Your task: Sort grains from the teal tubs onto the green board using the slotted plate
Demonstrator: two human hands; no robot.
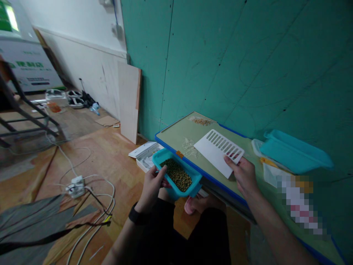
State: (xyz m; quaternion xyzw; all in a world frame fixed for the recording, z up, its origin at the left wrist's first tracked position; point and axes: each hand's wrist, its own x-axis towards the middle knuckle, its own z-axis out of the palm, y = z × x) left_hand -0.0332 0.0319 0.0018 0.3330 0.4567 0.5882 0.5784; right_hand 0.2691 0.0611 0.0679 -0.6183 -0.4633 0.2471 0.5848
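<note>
My left hand (153, 180) grips the near left side of a teal plastic tray (196, 182), thumb over the rim. Inside the tray lie dark green beans (170, 165) and yellowish beans (182, 179), side by side. The tray is just off the front edge of the table (172, 131). In my right hand (244, 172) is a white scraper (213, 156) with a row of slots, held by its slotted end above the tabletop. Left of the scraper is a scattered patch of whitish grains (189, 147). Farther back sits a small heap of yellowish beans (202, 121).
On the table's right stand a larger teal container (295, 151) and clear containers (270, 175). A green wall (220, 59) rises behind the table. An open white box (143, 158) lies beyond the tray. A power strip (76, 186) and cables cover the floor at left.
</note>
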